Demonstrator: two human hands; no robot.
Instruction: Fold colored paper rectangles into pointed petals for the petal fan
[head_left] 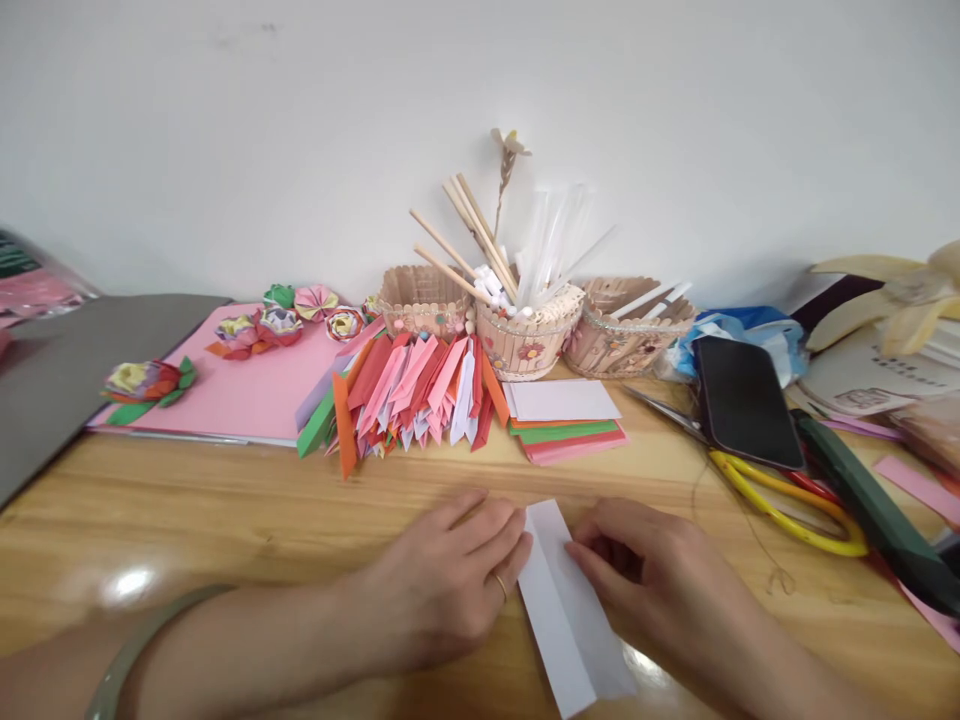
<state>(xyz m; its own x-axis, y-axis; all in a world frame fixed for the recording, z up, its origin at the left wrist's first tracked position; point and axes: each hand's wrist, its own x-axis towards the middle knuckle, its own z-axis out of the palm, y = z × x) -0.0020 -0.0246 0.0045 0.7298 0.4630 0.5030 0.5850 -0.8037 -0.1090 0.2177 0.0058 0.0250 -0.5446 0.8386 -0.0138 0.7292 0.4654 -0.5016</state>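
A white sheet of paper [568, 610] with a lengthwise crease lies on the wooden table, its long right part tilted up slightly. My left hand [450, 570] rests palm down at its left edge, fingers laid out and fingertips touching the paper; the thumb is hidden. At the right edge, my right hand [652, 570] pinches the paper between thumb and bent fingers. Beyond the hands sits a pile of folded paper pieces [420, 385] in red, pink, orange and lilac. Beside it is a stack of paper rectangles [566, 402], white on top.
Decorated baskets [529, 345] with sticks and clear tubes stand against the wall. Right of them lie a black phone [750, 400], yellow-handled scissors [787, 510] and a dark green tool [874, 515]. Folded paper flowers [281, 325] rest on pink paper [225, 400] at the left.
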